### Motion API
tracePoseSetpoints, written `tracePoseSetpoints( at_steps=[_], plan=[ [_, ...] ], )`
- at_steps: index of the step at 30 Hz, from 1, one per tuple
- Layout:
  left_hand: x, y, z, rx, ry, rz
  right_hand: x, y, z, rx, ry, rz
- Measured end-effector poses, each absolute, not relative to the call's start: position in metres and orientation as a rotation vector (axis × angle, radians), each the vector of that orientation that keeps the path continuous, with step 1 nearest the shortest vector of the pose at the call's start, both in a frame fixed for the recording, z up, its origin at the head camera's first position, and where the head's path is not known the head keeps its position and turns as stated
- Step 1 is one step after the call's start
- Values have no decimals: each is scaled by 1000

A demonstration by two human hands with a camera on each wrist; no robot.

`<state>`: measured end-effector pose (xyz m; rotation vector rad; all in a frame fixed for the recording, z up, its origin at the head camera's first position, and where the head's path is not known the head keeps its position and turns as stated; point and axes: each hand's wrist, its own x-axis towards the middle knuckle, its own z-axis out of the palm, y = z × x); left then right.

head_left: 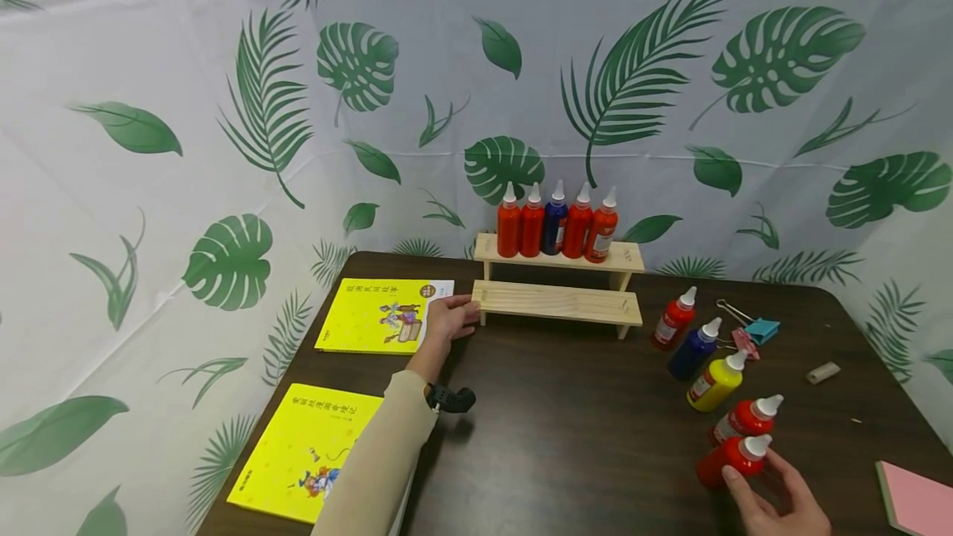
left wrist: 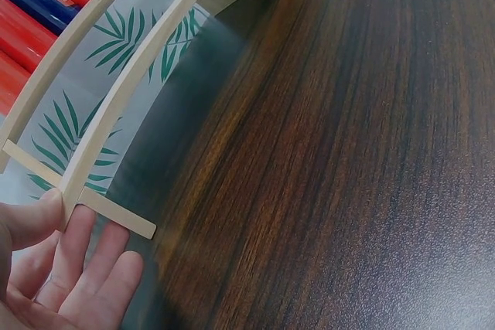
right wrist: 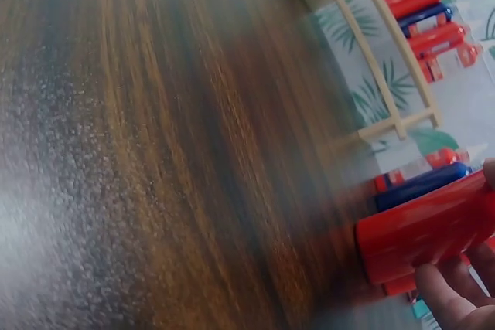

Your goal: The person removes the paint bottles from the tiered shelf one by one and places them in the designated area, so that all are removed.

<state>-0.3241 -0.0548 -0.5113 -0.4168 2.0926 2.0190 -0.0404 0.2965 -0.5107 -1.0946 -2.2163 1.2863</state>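
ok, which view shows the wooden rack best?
Head: both tiers of the wooden rack show from end to end. Left wrist has only part of it, close up, gripped by the left hand; right wrist shows it small and slanted, upper right.

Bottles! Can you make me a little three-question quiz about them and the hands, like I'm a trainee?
1. How many bottles stand on the wooden shelf?
2. True or false: the right grip holds a yellow bottle.
3. The left grip is holding: A) a blue bottle, B) the wooden shelf, C) the pink pad.

Key:
1. Five.
2. False; it holds a red bottle.
3. B.
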Motion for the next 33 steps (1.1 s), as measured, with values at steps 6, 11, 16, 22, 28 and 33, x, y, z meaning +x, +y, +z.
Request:
tracePoseSetpoints(
  at_steps=[6,11,16,22,28,33],
  plan=[
    [-324,-56,-511,-413,2085,2022,-40,293,-506,-1142,-2140,1246],
    [-324,-55,-512,-408,2100,2017,-36,278,-483,-1110,-1899,1173],
    [-324,-55,-512,-402,2100,2018,-39,254,-444,-730,-1841,1099],
    [-324,-55,-513,-397,2097,2017,-81,232,-422,-198,-2006,1216],
    [-324,-56,-512,-408,2101,2008,-154,219,-421,-228,-2115,1370],
    [-325,-55,-511,-413,2096,2009,-217,218,-421,-278,-2221,1423]
  ],
)
